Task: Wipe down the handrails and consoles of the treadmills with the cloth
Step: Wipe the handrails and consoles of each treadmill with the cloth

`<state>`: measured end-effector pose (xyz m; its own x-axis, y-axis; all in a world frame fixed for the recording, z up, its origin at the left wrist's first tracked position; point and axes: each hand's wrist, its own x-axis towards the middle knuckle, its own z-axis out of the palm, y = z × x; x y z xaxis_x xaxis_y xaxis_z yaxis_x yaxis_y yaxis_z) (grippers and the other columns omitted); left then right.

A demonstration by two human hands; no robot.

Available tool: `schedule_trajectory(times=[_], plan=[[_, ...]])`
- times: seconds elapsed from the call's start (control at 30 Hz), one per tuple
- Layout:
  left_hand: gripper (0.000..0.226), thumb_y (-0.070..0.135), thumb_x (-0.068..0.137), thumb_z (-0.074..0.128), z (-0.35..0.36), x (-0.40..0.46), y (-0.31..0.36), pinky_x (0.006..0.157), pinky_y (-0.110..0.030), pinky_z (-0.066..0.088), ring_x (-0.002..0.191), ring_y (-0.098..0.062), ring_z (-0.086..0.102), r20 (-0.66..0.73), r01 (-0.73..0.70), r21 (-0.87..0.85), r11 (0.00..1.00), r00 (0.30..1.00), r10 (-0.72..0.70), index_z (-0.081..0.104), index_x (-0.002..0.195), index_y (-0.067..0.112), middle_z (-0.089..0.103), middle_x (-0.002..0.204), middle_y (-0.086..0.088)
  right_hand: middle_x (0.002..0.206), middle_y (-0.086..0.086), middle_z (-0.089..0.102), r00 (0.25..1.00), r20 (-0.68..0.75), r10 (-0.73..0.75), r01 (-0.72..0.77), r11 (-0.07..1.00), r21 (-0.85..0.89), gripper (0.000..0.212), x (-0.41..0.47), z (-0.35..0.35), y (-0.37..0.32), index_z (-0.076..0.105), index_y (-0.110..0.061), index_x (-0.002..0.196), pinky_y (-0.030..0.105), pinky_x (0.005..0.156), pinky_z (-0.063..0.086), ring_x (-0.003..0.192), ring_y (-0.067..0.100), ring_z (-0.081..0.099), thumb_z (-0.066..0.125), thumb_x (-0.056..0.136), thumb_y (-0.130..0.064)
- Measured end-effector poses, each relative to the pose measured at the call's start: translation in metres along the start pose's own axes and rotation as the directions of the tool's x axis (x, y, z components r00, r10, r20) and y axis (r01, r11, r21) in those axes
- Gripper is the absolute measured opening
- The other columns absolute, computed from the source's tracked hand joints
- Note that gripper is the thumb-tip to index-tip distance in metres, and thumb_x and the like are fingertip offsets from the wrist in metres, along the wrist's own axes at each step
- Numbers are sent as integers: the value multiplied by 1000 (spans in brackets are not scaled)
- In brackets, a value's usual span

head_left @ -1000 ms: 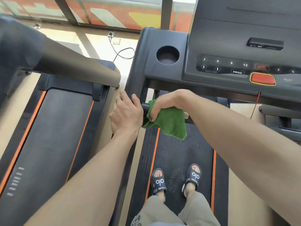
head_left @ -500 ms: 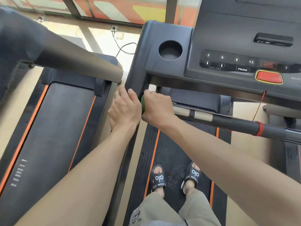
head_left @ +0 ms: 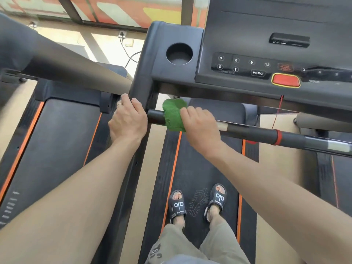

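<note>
Right hand (head_left: 200, 128), frame centre, curled over the green cloth (head_left: 173, 116), wrapping it around the black crossbar handrail (head_left: 251, 131) near its left end. Left hand (head_left: 128, 121), fingers hooked over the console upright (head_left: 142, 88). Console (head_left: 247, 44) filling upper right; sandalled feet (head_left: 198, 203) on the belt (head_left: 198, 168) below.

Handrail (head_left: 251, 131) bare rightward to red ring (head_left: 278, 137); console (head_left: 266, 54) overhangs closely.

Bright daylight from the windows (head_left: 122, 10) at top; sunlit floor (head_left: 99, 44) patch washed out, striped by frame shadows. Glare streaks across the console (head_left: 285, 21) at right. Wide-angle bending at edges. Left handrail (head_left: 57, 65) soft, blurred. Centre sharp.
</note>
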<state>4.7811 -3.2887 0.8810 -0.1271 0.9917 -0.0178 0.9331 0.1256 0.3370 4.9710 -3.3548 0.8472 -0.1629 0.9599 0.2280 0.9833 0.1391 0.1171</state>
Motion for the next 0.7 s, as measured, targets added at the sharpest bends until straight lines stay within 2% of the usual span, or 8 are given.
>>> schedule_trajectory(times=[0.07,0.17,0.23,0.3,0.4,0.5,0.6,0.7], plan=[[39,32,107,19,0,-1,0,73,-45,35,101,-45,60,2,-8,1,1000,1000,8,44,126,9,58,120,-20,74,8,49,1000,12,28,-27,997,-78,34,-33,2,41,50,-10,88,38,56,31,61,30,47,59,60,7],[40,33,107,18,0,-3,1,75,-47,37,101,-45,59,10,3,1,1000,1000,-3,43,124,7,58,120,-22,70,8,51,975,136,178,-166,982,-96,35,-68,-8,89,48,-11,83,35,57,26,60,34,50,68,56,2],[43,35,107,18,0,-6,3,78,-50,41,103,-46,59,9,4,8,1000,1000,-4,43,126,6,57,123,-23,69,6,54,930,267,254,-236,967,-97,39,-67,-17,95,46,-13,82,33,57,26,61,33,55,74,56,-4],[45,36,107,18,0,-7,4,85,-53,43,106,-46,58,0,-3,36,999,1000,3,43,128,4,56,126,-24,74,1,57,900,342,272,-269,962,-57,35,-51,-22,84,45,-17,87,33,60,27,70,31,61,72,65,-14],[50,36,107,21,3,-6,5,100,-54,40,115,-46,55,-10,-31,80,996,999,32,44,134,0,54,131,-27,89,1,66,919,369,136,-182,979,94,34,-11,-24,35,48,-17,99,33,62,30,82,30,67,67,71,-17],[56,37,107,23,4,-7,2,113,-53,29,130,-42,46,-26,-71,136,988,997,75,36,147,1,48,144,-25,91,1,66,925,378,43,-122,975,188,36,22,-19,-2,50,-15,107,33,57,26,80,30,65,65,74,-17],[57,37,105,26,2,-13,25,122,-53,16,143,-38,33,-61,-177,132,975,981,186,32,152,4,38,154,-22,86,0,62,923,384,14,-97,975,199,33,14,-21,17,48,-14,104,31,50,21,74,30,61,63,75,-12],[58,38,103,25,15,-28,77,123,-49,15,145,-33,31,-9,-357,92,929,933,360,34,153,9,37,156,-17,88,1,65,930,361,64,-116,985,126,32,-30,-27,69,48,-16,99,34,56,30,79,31,64,66,73,-10]])
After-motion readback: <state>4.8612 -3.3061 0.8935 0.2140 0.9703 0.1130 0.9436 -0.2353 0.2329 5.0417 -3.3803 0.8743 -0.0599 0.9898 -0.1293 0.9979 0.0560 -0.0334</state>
